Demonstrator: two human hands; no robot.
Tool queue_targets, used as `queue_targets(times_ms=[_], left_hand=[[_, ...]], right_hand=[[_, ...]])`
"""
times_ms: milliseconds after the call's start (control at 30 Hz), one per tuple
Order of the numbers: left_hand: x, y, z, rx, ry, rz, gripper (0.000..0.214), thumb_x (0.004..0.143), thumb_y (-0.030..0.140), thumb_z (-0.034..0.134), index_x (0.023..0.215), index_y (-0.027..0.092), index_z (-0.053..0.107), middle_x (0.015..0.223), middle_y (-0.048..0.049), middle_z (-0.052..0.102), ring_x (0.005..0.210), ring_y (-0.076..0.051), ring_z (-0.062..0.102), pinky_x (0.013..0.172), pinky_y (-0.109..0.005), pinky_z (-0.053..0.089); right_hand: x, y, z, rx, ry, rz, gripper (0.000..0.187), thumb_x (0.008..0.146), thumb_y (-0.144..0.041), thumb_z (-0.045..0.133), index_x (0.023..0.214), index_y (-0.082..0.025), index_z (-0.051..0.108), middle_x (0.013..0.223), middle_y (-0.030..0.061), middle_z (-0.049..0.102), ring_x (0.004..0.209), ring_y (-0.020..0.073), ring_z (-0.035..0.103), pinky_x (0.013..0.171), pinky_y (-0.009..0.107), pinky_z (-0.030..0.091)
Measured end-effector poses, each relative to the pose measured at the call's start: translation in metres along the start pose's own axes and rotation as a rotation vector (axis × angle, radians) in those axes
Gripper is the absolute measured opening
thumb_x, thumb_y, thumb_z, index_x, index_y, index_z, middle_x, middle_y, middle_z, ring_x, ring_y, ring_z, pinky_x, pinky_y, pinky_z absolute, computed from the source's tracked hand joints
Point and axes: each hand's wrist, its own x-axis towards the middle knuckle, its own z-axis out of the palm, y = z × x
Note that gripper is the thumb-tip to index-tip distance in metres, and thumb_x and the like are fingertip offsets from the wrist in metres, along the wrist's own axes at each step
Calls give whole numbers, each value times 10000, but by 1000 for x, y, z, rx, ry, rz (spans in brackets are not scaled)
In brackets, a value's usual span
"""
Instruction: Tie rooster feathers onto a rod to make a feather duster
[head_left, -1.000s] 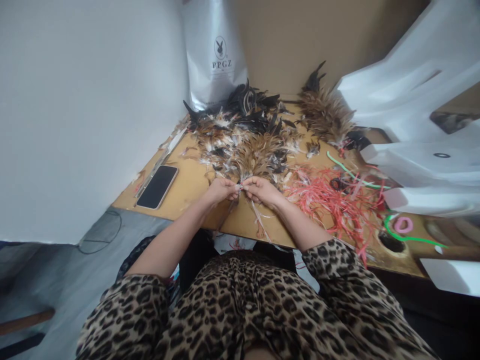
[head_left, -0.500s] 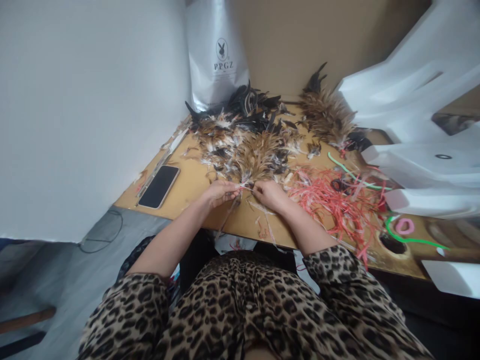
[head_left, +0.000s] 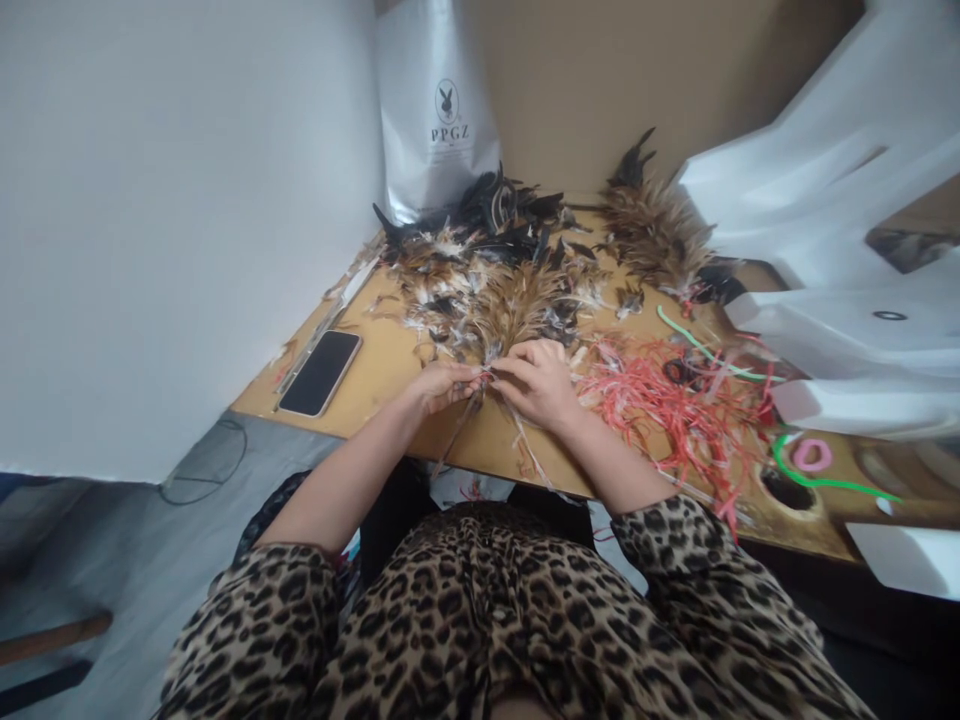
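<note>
A bunch of brown feathers (head_left: 517, 305) fans away from me, its tied quill end between my two hands. My left hand (head_left: 447, 386) pinches the bound base of the bunch from the left. At the same spot my right hand (head_left: 538, 382) has its thumb and fingertips closed by the binding; a thin string or strand seems to be in them, mostly hidden. Pale loose strands (head_left: 529, 445) trail from there toward the table's front edge. Beyond the bunch lies a heap of black, brown and white feathers (head_left: 442, 245).
A phone (head_left: 321, 373) lies on the wooden table (head_left: 390, 350) at left. Red strings (head_left: 675, 400) with black scissors (head_left: 679, 371) lie at right. Behind stand a silver bag (head_left: 439, 150) and another feather bundle (head_left: 660, 235). White plastic (head_left: 810, 160) crowds the right side.
My right hand has moved left and slightly up, from pulling a strand out to the right, to meet my left fingertips at the binding. The left hand stays nearly still.
</note>
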Motion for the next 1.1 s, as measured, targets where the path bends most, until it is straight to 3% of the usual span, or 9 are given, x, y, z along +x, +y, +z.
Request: queue_targets(times_ms=[167, 433, 533, 733, 867, 967, 1100], left_hand=[[0, 0, 0, 4, -2, -7, 72, 775, 37, 630, 712, 44, 665, 567, -46, 638, 460, -50, 582, 488, -119, 497], [-2, -2, 1, 89, -10, 27, 81, 702, 91, 722, 704, 57, 647, 567, -37, 640, 469, -58, 584, 485, -138, 495], [-4, -1, 4, 193, 29, 77, 132, 677, 131, 751, 681, 64, 637, 571, -37, 644, 471, -66, 586, 490, -157, 494], [1, -3, 7, 523, 139, 252, 169, 704, 175, 716, 607, 106, 597, 501, -13, 609, 455, -95, 580, 504, -211, 488], [10, -12, 1, 699, 211, 434, 83, 713, 183, 675, 665, 132, 630, 485, 16, 599, 440, -84, 551, 481, -188, 438], [15, -18, -3, 727, 226, 488, 83, 708, 213, 670, 692, 134, 647, 503, 5, 613, 453, -97, 560, 473, -194, 423], [20, -22, -8, 721, 209, 509, 88, 704, 232, 669, 703, 145, 656, 509, 7, 619, 459, -103, 565, 477, -197, 422]], right_hand=[[2, 1, 11, -18, -92, -27, 252, 866, -422, 553, 996, -246, 678, 905, 66, 623, 887, 210, 475, 855, 405, 255], [4, 9, 25, 66, -50, 8, 220, 891, -363, 529, 832, -227, 691, 853, 49, 633, 858, 191, 495, 825, 377, 291], [6, 9, 27, 168, -58, 38, 202, 887, -331, 531, 813, -204, 669, 881, 58, 626, 860, 188, 507, 783, 345, 343], [7, 6, 34, 250, -96, -52, 192, 904, -243, 462, 846, -176, 631, 968, 95, 640, 897, 189, 546, 808, 318, 414], [6, 8, 40, 399, -119, 152, 159, 879, -230, 500, 816, -174, 635, 798, 50, 659, 760, 156, 583, 719, 267, 422], [7, 11, 44, 533, -162, 304, 143, 845, -218, 532, 768, -158, 637, 720, 25, 655, 686, 136, 582, 676, 242, 419], [9, 10, 46, 522, -146, 332, 137, 842, -224, 536, 770, -155, 631, 733, 30, 645, 701, 143, 578, 680, 245, 421]])
